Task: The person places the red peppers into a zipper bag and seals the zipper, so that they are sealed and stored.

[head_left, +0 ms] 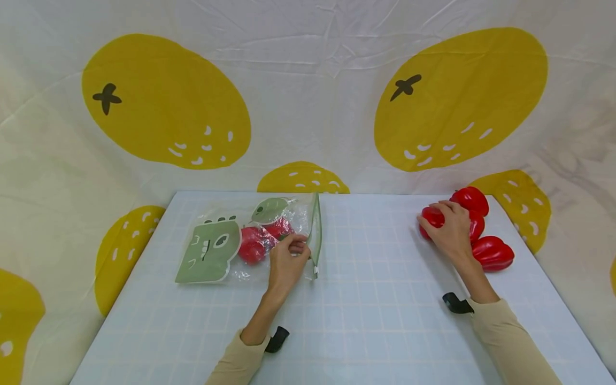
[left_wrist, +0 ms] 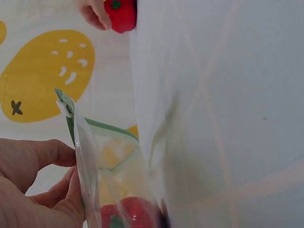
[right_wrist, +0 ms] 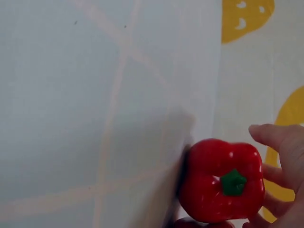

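On the left of the table lies a clear zip bag (head_left: 207, 256) with a green dinosaur print and red bell peppers (head_left: 252, 247) inside. My left hand (head_left: 289, 262) pinches the bag's film near its green zip edge (left_wrist: 111, 129), lifting that side upright in the left wrist view. At the right, my right hand (head_left: 452, 230) is over a glossy red bell pepper (right_wrist: 221, 180) with a green stem. Its fingers curve over the pepper's upper side, while the thumb stands a little apart from it in the right wrist view.
More red bell peppers cluster by the right hand: one behind (head_left: 471, 200), one partly hidden by the hand (head_left: 477, 227) and one in front (head_left: 494, 254). A white cloth (head_left: 313, 107) with yellow fruit prints hangs behind the pale checked table (head_left: 366, 321).
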Motion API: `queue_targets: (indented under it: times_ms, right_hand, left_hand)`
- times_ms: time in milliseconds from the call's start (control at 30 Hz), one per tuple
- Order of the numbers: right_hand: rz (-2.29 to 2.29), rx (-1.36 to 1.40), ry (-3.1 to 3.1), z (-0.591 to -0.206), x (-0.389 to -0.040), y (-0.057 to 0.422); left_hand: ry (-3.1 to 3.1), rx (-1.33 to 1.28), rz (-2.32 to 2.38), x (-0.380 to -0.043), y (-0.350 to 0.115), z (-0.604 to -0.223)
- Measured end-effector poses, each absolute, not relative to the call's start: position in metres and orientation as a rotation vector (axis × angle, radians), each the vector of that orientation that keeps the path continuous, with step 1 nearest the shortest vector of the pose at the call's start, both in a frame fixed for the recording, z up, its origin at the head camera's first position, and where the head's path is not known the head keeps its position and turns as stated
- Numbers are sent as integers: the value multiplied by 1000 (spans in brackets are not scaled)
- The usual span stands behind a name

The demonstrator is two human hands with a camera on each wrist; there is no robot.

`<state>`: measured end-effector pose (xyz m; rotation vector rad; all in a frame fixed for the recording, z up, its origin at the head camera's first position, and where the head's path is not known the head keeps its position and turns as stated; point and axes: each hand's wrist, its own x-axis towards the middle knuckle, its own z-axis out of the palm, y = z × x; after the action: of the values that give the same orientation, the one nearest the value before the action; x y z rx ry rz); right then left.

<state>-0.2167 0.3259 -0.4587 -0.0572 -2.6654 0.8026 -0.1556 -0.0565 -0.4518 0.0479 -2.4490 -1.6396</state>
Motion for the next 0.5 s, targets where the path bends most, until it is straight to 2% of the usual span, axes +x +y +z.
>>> queue_targets:
  times_ms: [500]
  right_hand:
    - [555,-63,-2752,-455,-203,327]
  left_hand:
    - [-2448,75,-1655,-154,-56,-450]
